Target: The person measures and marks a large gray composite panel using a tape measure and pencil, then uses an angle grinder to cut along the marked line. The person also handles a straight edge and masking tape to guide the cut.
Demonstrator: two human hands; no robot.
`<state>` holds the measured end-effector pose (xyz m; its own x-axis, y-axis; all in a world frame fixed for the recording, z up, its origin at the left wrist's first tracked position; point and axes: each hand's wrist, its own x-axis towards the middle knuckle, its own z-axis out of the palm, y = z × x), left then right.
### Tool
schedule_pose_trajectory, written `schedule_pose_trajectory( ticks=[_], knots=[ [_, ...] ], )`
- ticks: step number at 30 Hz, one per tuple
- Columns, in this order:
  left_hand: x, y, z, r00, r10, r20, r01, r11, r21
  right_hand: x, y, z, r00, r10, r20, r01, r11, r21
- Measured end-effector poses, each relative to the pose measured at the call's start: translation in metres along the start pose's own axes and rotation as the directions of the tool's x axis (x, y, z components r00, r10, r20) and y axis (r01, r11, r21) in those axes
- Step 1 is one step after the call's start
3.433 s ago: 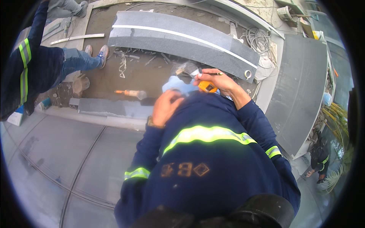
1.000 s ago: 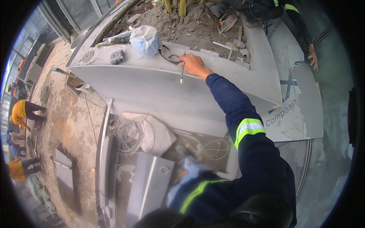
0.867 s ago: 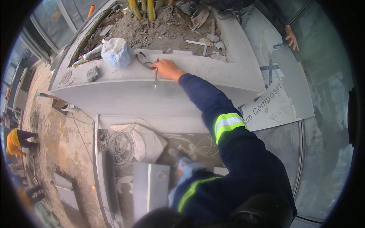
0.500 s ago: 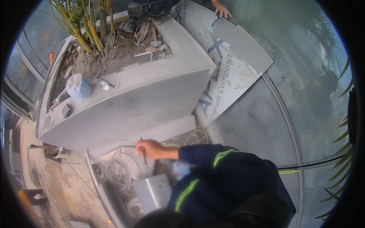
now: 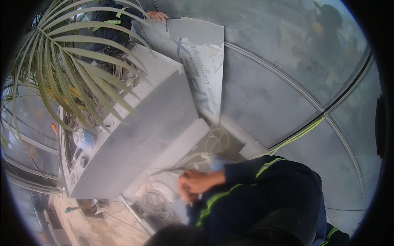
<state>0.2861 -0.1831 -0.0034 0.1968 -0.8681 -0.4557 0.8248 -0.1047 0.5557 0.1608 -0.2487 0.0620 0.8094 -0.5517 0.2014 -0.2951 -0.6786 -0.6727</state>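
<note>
My right hand (image 5: 203, 181) comes in from the right in a dark sleeve with a yellow-green band, its fingers curled. Just below and left of it, my left hand (image 5: 185, 192) is partly hidden, and the two hands meet. Blur keeps me from seeing what lies between them; the thin pen-like tool seen earlier does not show. Beneath the hands are a white rounded object (image 5: 163, 182) and a coil of pale cable (image 5: 154, 204). A blurred blue item (image 5: 217, 163) sits beside my right sleeve.
A grey-sided planter (image 5: 143, 123) holds soil and a palm (image 5: 69, 53). On its ledge stands a bluish-white tub (image 5: 85, 139). At the far end, another person's hand (image 5: 157, 16) touches a film-covered panel (image 5: 205, 61). Glass panes (image 5: 262, 106) line the right. A yellow-green strap (image 5: 297, 133) runs there.
The view has swung right and palm fronds now cover the upper left. My right hand, earlier holding a thin pen-like tool, has come together with my left hand.
</note>
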Motion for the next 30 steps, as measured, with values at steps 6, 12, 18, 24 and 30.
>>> schedule_pose_trajectory(
  ticks=[6,12,18,24,30],
  knots=[
    [-0.003,0.027,0.015,0.975,-0.051,0.218,-0.063,0.872,0.485,0.001,0.06,-0.052,0.997,-0.072,-0.011,0.072,0.997,-0.022],
    [0.025,0.044,0.141,0.953,-0.269,0.141,-0.061,0.286,0.956,0.012,0.104,-0.12,0.986,-0.014,0.166,0.012,1.0,0.015],
    [0.119,-0.008,0.168,0.946,-0.296,0.131,0.0,0.407,0.913,0.009,0.196,-0.181,1.0,-0.006,0.026,0.003,0.993,0.122],
    [0.142,-0.004,0.156,0.989,0.143,-0.035,-0.035,0.461,0.887,0.045,0.27,-0.363,0.558,0.216,-0.801,-0.221,0.969,0.107],
    [0.125,-0.019,0.092,0.931,0.332,-0.153,0.091,0.193,0.977,0.06,0.36,-0.478,0.01,0.063,-0.998,-0.382,0.923,0.055]
  ],
)
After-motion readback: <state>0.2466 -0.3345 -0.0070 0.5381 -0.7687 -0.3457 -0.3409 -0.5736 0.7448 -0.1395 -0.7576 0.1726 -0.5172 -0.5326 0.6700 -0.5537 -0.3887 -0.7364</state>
